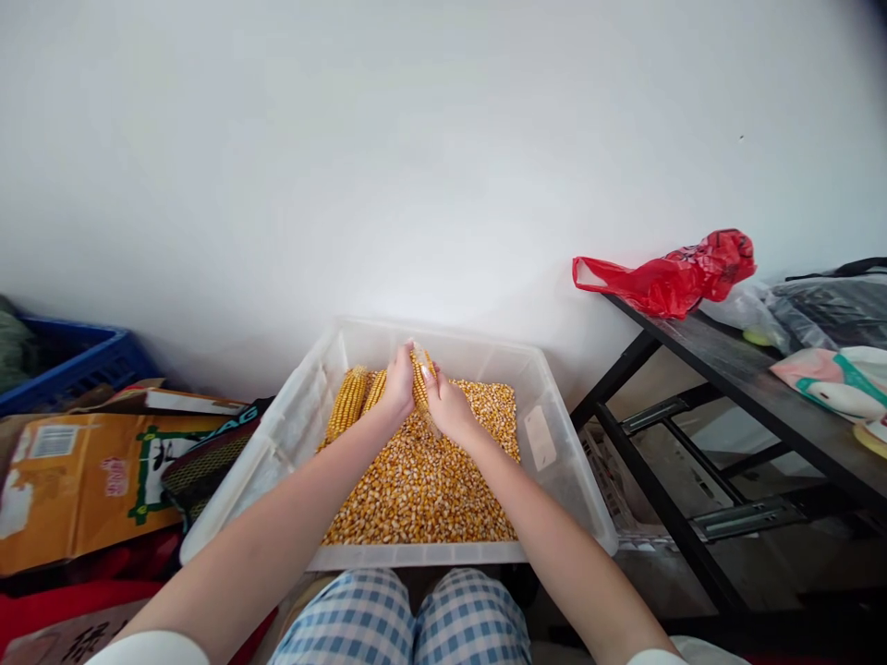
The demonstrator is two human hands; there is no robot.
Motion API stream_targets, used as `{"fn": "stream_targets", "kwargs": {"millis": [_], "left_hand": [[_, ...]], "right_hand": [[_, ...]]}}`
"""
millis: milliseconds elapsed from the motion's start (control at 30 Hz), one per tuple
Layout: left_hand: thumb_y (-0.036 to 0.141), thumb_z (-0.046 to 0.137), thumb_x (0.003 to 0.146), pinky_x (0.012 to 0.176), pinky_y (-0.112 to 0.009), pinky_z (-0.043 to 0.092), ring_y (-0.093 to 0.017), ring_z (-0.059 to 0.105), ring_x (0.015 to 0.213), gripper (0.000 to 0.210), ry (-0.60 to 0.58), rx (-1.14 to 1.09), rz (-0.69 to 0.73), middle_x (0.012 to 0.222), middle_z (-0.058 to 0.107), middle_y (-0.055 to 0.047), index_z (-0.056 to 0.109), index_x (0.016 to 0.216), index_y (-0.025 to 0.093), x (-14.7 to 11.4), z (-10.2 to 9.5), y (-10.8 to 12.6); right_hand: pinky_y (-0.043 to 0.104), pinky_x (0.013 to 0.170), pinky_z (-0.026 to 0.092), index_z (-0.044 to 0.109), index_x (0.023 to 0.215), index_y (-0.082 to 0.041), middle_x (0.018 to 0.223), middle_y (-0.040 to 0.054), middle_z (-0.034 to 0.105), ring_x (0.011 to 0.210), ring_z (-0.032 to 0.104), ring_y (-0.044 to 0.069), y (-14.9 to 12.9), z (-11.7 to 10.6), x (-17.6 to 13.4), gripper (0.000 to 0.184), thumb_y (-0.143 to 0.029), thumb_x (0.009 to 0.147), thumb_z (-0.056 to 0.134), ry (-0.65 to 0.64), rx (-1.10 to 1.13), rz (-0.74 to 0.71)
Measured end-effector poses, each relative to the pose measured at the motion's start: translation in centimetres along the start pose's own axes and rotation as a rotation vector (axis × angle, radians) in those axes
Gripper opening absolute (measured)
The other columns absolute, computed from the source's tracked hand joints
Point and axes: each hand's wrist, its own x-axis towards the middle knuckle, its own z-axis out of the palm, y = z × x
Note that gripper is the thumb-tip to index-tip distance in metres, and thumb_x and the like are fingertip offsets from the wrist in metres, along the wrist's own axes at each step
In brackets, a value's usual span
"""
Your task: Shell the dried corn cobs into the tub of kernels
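Between my two hands is a corn cob (421,377), held tilted over a heap of loose kernels (422,489). Part of its upper end looks pale, as if bare of kernels. My left hand (400,380) is closed around the cob's left side, and my right hand (447,404) grips its right side with the thumb lying on the kernels. More whole cobs (346,403) lie at the left, on the kernels inside a translucent plastic bin (575,471). My left hand partly covers one of them.
To the right stands a black-framed table (735,388) with a red plastic bag (675,277) on its corner. Cardboard boxes (90,480) and a blue crate (90,356) sit at the left. A white wall (443,166) rises behind the bin, and my knees (408,619) are close in front.
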Motion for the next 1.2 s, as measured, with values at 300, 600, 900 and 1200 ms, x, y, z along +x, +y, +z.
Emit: {"fn": "stream_targets", "kwargs": {"millis": [300,600,900,1200], "left_hand": [[0.045,0.057,0.069,0.058,-0.026,0.046,-0.014,0.056,0.054,0.029,0.015,0.007,0.027,0.059,0.055,0.001,0.053,0.073,0.017,0.2,-0.3,-0.2],[0.044,0.058,0.069,0.057,-0.023,0.043,-0.015,0.054,0.062,0.028,-0.017,0.152,0.154,0.066,0.057,-0.001,0.057,0.072,0.016,-0.5,0.5,-0.8],[0.045,0.058,0.070,0.063,-0.025,0.044,-0.016,0.057,0.065,0.028,-0.091,0.143,0.131,0.066,0.059,-0.001,0.058,0.075,0.017,-0.6,0.7,-0.9],[0.045,0.060,0.067,0.065,-0.028,0.046,-0.020,0.060,0.080,0.036,-0.430,0.151,-0.172,0.084,0.065,-0.006,0.061,0.092,0.019,-1.0,1.0,0.8]], "right_hand": [[0.033,0.080,0.043,0.061,0.102,-0.019,0.095,0.0099,0.066,0.091,0.060,0.022,0.9,0.1,0.9,0.069,-0.060,0.086,0.008,-0.012,0.074,0.087],[0.033,0.081,0.042,0.058,0.106,-0.018,0.099,0.0117,0.064,0.093,0.059,0.023,0.1,-0.4,0.6,0.062,-0.057,0.087,0.014,0.066,-0.032,0.035],[0.030,0.073,0.043,0.063,0.086,-0.021,0.082,0.0067,0.065,0.082,0.060,0.021,0.1,-1.1,0.9,0.062,-0.064,0.083,0.018,0.086,0.067,0.094],[0.026,0.073,0.044,0.055,0.096,-0.017,0.094,0.0074,0.064,0.087,0.058,0.017,1.7,-1.1,2.5,0.061,-0.064,0.083,0.018,0.262,0.396,0.194]]}}
